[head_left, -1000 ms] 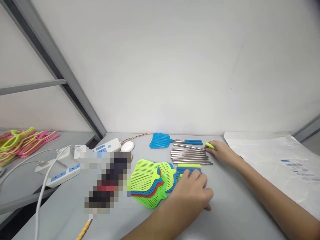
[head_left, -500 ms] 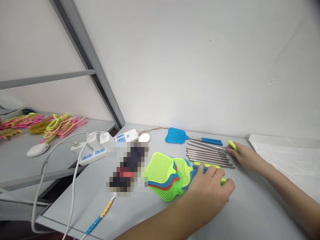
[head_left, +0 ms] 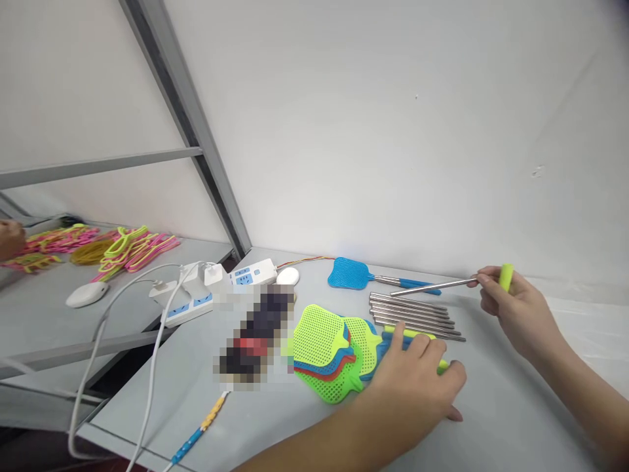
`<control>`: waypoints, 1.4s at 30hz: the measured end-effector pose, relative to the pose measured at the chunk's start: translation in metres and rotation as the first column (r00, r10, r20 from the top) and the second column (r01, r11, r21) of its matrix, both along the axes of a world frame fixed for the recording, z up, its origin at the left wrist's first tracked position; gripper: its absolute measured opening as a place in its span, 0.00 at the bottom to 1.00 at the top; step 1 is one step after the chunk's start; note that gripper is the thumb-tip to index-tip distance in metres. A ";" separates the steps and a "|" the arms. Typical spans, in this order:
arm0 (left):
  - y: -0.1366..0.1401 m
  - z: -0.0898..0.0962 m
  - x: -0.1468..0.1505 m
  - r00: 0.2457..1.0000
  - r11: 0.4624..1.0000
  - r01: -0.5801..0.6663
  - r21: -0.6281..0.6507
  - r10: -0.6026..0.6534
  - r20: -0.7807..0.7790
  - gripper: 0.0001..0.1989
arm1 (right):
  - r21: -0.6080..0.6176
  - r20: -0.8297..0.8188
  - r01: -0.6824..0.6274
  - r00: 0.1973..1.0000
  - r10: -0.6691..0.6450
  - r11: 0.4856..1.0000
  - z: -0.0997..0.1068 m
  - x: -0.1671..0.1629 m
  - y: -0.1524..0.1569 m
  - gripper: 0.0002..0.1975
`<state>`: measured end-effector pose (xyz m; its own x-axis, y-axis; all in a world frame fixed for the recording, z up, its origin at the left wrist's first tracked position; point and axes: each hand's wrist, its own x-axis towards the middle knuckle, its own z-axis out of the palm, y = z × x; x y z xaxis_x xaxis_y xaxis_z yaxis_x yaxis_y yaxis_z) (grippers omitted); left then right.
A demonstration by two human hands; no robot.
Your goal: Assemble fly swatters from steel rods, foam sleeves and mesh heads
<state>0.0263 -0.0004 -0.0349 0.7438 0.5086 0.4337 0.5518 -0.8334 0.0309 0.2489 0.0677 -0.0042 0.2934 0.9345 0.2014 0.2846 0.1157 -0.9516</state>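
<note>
Metal rod (head_left: 435, 286) slants from the right hand (head_left: 519, 313), whose thumb and fingers pinch its end closed, a yellow tube (head_left: 506, 278) tucked in the same grasp. From the rod, loose rods (head_left: 413, 316) lie at seven o'clock, stacked swatter heads (head_left: 318, 334) at eight, a blue swatter (head_left: 348, 274) at nine. At six, the half-curled left hand (head_left: 417, 377) partly hides more tubes (head_left: 411, 332); whether it grips any, I cannot tell. Towards nine, pixelation masks a dark object (head_left: 258, 334).

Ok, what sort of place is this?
Probably a workshop bench: loose fly swatter heads, a row of metal rods and a power strip lie on the grey table.
</note>
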 end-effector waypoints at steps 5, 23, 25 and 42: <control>-0.019 0.022 -0.006 0.927 0.986 0.169 0.005 -0.161 0.339 0.12 | 0.124 -0.305 -0.035 0.950 0.072 0.992 0.011 0.008 -0.005 0.08; -0.023 0.033 0.019 0.686 -0.060 0.645 -0.762 0.485 0.542 0.15 | 0.007 -0.243 -0.281 0.930 0.274 0.960 0.010 -0.073 -0.060 0.13; -0.018 0.039 0.014 0.579 0.038 0.681 -0.731 0.584 0.569 0.16 | 0.011 -0.210 -0.307 0.930 0.302 0.952 0.014 -0.071 -0.062 0.14; 0.012 0.056 -0.012 -0.015 0.732 0.449 -0.513 0.580 0.815 0.17 | -0.162 0.359 -0.525 0.758 0.545 0.836 0.006 -0.087 -0.070 0.17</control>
